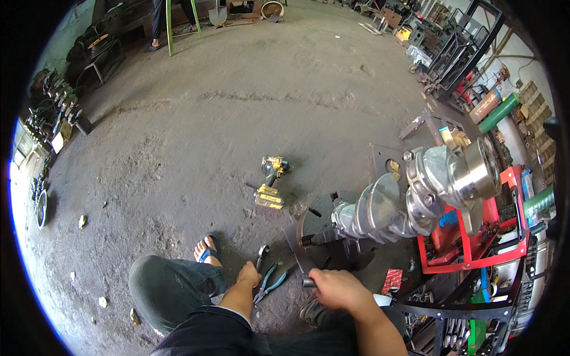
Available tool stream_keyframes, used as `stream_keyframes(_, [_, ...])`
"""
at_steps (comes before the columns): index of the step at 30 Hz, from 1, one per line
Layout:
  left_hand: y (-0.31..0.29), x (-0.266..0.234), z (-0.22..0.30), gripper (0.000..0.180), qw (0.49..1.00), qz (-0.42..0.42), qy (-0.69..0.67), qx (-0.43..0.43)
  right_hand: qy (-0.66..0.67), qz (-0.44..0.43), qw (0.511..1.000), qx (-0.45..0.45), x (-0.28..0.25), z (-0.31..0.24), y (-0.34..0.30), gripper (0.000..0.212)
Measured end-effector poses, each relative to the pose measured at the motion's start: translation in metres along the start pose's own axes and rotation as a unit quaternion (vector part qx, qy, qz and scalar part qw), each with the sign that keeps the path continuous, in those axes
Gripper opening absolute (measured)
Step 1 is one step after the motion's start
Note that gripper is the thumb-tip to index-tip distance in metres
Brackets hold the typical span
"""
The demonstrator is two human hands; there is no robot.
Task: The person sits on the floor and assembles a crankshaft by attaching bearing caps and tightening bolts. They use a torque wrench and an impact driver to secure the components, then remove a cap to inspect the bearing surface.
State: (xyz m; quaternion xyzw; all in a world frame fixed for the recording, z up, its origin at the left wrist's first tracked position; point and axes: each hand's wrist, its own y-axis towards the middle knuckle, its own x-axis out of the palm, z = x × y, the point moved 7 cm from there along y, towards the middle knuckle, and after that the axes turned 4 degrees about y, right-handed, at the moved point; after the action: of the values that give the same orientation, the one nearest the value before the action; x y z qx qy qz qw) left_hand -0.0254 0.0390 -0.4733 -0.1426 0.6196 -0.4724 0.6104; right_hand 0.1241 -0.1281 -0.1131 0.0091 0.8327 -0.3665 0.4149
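Wrench (263,251) clamped in L hand (249,275), dark bar (309,283) in R hand (337,289); pliers (270,287) nr L, drill (271,183) ahead, crankshaft (380,204) nr R.

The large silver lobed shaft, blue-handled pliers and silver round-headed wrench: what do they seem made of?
Large silver lobed shaft: polished metal, probably steel; smooth faces throw bright reflections.
Blue-handled pliers: grey metal head, likely steel; evenly coloured blue grips suggest plastic or rubber.
Silver round-headed wrench: shiny metal, perhaps plated steel, from its bright glints.
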Motion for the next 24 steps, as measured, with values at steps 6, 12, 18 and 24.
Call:
stream_keyframes(6, [0.004,-0.027,-0.008,0.045,0.984,0.095,-0.153,-0.015,0.022,0.061,0.998,0.000,-0.013,0.011,-0.006,0.027])
stream_keyframes(12, [-0.011,-0.040,-0.003,0.052,0.993,0.090,-0.071,-0.027,0.055,0.077,0.995,0.033,-0.014,0.019,-0.015,0.028])
stream_keyframes(18, [-0.013,-0.012,-0.012,0.054,0.996,0.038,-0.071,-0.031,0.022,0.012,0.999,0.027,0.008,0.015,-0.019,0.033])
stream_keyframes(24, [0.021,0.003,-0.014,0.061,0.996,0.066,0.003,-0.060,0.019,-0.021,0.999,0.043,0.025,0.029,-0.008,0.033])
